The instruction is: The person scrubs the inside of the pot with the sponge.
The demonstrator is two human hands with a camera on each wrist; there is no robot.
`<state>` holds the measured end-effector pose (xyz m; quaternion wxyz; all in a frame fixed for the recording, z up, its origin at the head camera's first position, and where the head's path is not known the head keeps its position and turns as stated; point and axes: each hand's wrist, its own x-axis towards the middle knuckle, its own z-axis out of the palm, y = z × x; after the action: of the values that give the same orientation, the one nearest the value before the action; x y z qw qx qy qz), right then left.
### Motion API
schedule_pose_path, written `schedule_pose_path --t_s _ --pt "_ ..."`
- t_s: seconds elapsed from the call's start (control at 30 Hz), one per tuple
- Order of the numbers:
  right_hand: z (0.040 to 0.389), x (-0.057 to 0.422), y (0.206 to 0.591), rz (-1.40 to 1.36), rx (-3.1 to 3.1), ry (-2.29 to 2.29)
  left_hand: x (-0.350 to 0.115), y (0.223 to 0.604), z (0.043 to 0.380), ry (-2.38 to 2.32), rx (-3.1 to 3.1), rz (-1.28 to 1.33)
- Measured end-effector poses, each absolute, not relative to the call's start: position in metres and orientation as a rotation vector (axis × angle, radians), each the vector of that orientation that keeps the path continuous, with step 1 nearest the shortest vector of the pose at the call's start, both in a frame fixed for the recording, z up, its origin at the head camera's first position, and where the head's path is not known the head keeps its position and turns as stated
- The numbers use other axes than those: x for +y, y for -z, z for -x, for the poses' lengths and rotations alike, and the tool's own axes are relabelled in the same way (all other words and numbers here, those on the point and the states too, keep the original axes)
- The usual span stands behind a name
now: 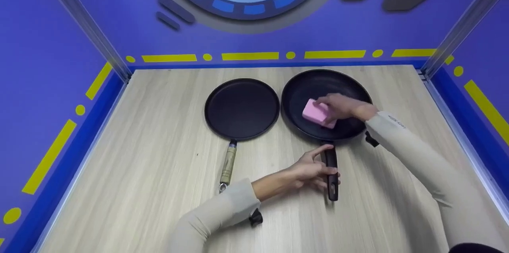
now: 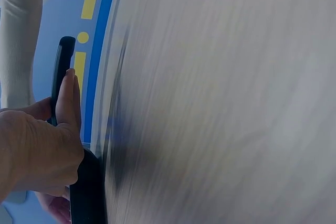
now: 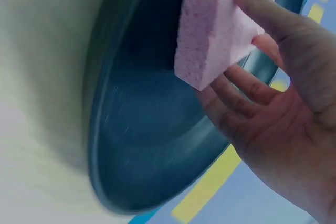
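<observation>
A deep black frying pan (image 1: 350,86) lies at the right of the table, its handle (image 1: 332,193) toward me. My left hand (image 1: 310,169) grips that handle, thumb on one side and fingers on the other, as the left wrist view also shows. Inside the pan, my right hand (image 1: 338,108) holds a pink sponge (image 1: 316,113) between thumb and fingers. In the right wrist view the sponge (image 3: 210,30) is a thick block, close over the pan's dark inner surface (image 3: 147,114).
Left of the frying pan lies a flat black griddle pan (image 1: 242,109) with a wooden-looking handle (image 1: 228,165). Both pans rest on a pale wood-grain table (image 1: 159,145). Blue panels with yellow marks (image 1: 250,56) wall in the back and sides.
</observation>
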<state>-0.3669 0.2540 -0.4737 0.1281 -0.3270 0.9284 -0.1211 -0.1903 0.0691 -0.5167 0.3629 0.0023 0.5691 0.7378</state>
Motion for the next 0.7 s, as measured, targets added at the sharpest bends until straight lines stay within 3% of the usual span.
schedule_pose_path --t_s 0.27,0.7 --pt "0.355 0.231 0.477 0.940 2.654 0.324 0.067 0.515 0.191 -1.904 1.461 0.001" --pt "0.403 0.282 0.472 0.605 2.861 0.252 0.069 0.515 0.190 -1.901 1.482 0.015"
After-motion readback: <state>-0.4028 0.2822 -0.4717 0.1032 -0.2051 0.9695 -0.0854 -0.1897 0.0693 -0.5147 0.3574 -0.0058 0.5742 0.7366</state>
